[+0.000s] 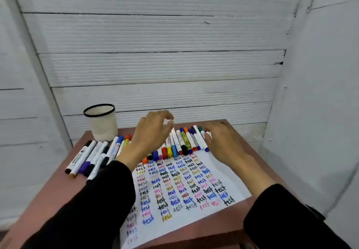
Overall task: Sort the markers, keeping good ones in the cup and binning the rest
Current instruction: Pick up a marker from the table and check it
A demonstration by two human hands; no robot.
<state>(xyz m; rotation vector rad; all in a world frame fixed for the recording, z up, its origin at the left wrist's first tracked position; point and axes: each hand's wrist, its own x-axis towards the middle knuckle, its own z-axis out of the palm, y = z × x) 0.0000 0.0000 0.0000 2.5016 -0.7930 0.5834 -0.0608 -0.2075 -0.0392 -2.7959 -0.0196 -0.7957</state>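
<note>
A row of several coloured markers (180,143) lies across the far edge of a white test sheet (186,186) covered in the word "test". My left hand (151,134) hovers over the row's left part, fingers loosely curled, nothing visibly held. My right hand (221,142) rests at the row's right end, fingertips touching the outermost markers. A second group of several larger markers (93,155) lies at the table's left. A white cup with a black rim (102,122) stands at the far left corner, its inside not visible.
The small reddish-brown table (58,200) is hemmed in by white panel walls (155,54) behind and at both sides. No bin is in view. Black sleeves cover both forearms.
</note>
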